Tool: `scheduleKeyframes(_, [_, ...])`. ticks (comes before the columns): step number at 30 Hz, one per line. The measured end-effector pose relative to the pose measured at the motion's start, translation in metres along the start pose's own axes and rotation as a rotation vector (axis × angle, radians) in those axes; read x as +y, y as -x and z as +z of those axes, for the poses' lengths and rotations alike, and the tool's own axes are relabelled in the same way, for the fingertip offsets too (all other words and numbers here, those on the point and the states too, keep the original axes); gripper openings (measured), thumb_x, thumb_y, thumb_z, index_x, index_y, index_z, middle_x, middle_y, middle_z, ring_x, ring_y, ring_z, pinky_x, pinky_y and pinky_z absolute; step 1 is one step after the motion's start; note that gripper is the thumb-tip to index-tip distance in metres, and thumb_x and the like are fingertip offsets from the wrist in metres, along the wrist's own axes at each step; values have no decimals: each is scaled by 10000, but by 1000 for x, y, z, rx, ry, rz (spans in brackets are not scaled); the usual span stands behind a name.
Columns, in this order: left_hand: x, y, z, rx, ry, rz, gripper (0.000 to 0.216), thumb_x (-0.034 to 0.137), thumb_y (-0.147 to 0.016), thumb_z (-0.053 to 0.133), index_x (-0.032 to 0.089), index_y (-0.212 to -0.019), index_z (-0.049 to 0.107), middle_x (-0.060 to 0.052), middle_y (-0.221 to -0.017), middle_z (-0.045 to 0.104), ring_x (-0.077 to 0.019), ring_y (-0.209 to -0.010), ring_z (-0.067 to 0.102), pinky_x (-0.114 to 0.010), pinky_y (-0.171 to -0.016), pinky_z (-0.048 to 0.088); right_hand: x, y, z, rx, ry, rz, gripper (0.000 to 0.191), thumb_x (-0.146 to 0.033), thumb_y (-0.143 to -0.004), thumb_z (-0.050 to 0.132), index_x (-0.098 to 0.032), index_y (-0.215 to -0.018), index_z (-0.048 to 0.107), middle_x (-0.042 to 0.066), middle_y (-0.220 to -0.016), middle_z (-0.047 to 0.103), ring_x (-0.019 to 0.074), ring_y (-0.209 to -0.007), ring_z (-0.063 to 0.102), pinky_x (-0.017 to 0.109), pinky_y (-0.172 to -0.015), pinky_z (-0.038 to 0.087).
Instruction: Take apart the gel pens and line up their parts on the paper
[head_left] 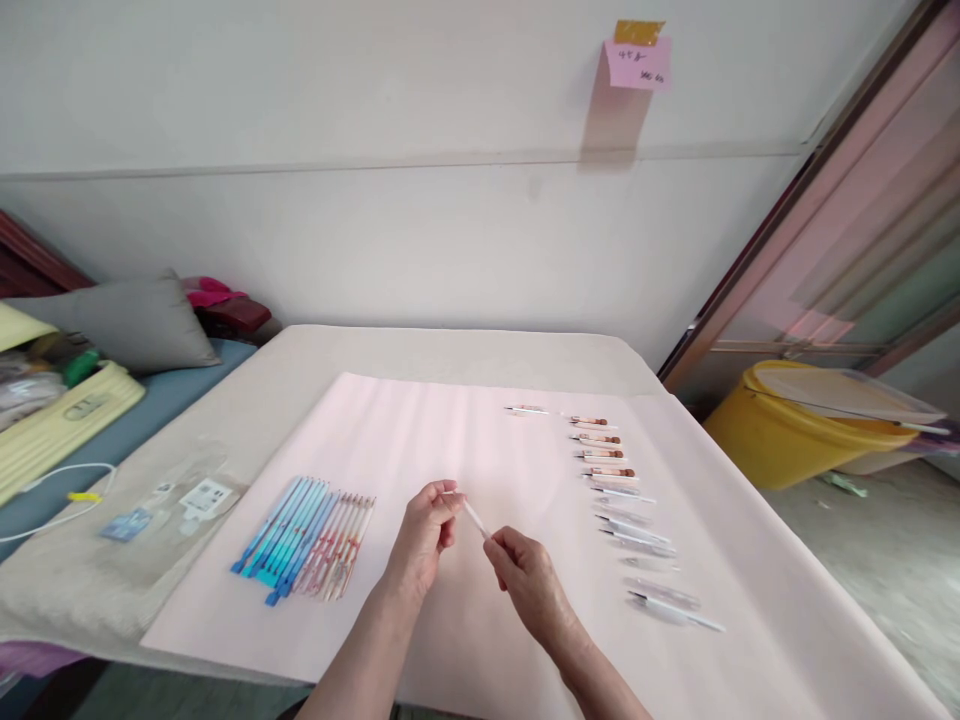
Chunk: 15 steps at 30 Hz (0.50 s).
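Note:
In the head view, my left hand and my right hand come together over the pink sheet. A thin whitish pen part slants between them. My left fingers pinch its upper end, and my right fingers close on its lower end. Which part of a pen it is, I cannot tell. On the right lies a column of pen parts: slim pieces with brown ends, and white refills with dark tips beside clear tubes. To the left, blue pens and flower-patterned pens lie side by side.
A clear plastic bag with labels lies on the beige table cover at left. Further left are a yellow basket and a grey cushion. A yellow bin stands beyond the right edge. The wall is behind the table.

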<state>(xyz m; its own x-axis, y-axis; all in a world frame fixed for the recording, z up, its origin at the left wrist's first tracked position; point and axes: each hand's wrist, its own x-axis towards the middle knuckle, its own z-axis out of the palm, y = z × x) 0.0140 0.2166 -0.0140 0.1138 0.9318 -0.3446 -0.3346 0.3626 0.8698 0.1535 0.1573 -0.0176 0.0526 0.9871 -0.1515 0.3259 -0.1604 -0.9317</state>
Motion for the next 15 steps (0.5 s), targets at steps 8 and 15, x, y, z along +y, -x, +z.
scheduleKeyframes(8, [0,0,0,1,43,-13,327,258,-612,711,162,-899,585,-44,-855,612,-48,-551,509,-164,-471,366,-2,0,-1,-7,1,11,285,-346,-791,446,-189,-554,419,-62,-444,384,78,-439,331,197,-442,255])
scheduleKeyframes(15, [1,1,0,21,64,-37,310,237,-611,718,163,-883,590,-50,-865,608,-70,-638,546,-168,-538,409,0,0,0,-17,-1,19,284,-363,-796,441,-193,-570,413,-62,-452,384,81,-445,328,203,-451,261])
